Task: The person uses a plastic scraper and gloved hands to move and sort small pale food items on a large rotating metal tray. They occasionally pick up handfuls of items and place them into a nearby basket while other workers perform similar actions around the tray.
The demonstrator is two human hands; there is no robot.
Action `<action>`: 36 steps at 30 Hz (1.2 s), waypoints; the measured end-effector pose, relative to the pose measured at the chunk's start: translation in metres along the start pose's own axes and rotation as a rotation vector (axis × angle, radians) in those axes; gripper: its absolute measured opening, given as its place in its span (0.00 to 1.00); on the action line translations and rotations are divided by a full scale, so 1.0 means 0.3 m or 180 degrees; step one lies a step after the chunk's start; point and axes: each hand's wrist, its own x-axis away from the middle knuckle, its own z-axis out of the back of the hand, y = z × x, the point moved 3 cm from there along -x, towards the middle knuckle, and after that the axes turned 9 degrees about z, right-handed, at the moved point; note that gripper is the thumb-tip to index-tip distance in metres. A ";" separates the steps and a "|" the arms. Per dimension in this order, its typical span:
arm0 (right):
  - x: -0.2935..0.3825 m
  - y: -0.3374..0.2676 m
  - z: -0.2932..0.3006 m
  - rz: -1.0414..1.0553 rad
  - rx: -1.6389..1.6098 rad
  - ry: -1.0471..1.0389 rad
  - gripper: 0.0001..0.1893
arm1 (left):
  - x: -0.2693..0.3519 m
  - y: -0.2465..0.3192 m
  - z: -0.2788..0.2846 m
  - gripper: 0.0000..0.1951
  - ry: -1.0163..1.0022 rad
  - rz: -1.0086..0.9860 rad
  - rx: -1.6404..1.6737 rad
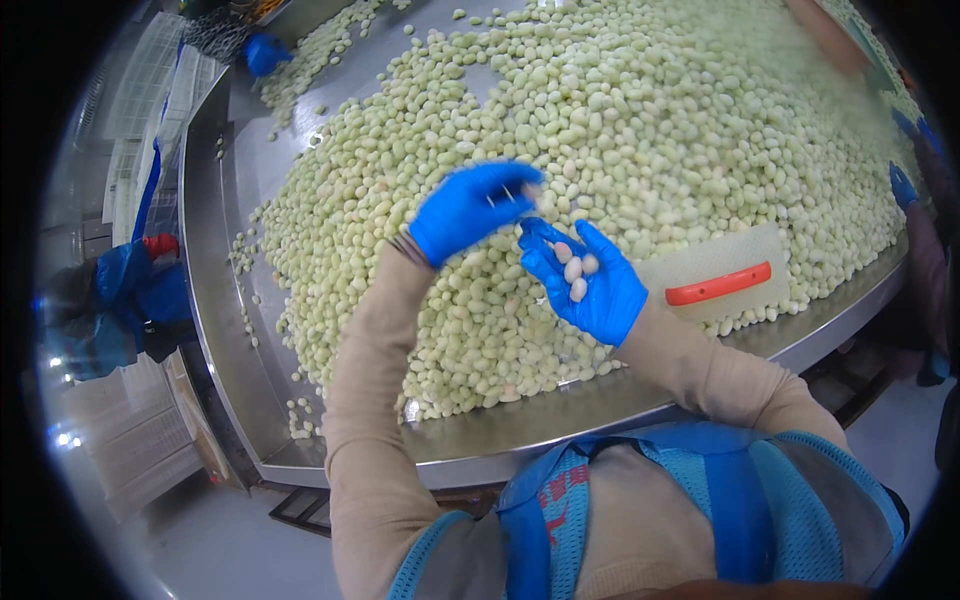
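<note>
A deep spread of pale green oval fruits (pixel 637 120), possibly grapes, lies before me on a metal sorting table (pixel 247 300). My right hand (pixel 592 277), in a blue glove, is palm up with fingers curled around several pinkish fruits (pixel 574 268). Just above and left of it, my left hand (pixel 476 210), also blue-gloved, hovers over the heap with its fingers bent towards the right hand. Motion blurs it. Something pale pink shows by its fingertips, but whether it is gripped is unclear.
A pale plastic scraper board (pixel 776 255) with a red handle (pixel 718 283) lies on the fruits beside my right forearm. The table's raised metal rim (pixel 480 469) runs along my front. Other people's gloved hands (pixel 902 186) show at the right edge, another blue glove (pixel 265 54) at top left.
</note>
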 end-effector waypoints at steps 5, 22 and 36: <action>-0.002 0.016 0.006 -0.0578 -0.0356 -0.0826 0.25 | 0.004 0.023 0.034 0.15 0.0723 0.0088 -0.0386; 0.007 0.030 0.006 -0.0706 -0.0297 -0.1092 0.26 | -0.442 -0.353 -0.014 0.13 -0.0079 0.1309 -0.3543; 0.035 0.087 0.009 -0.0830 0.0646 -0.0915 0.25 | -0.350 -0.196 -0.298 0.19 -0.0088 0.0423 -0.2703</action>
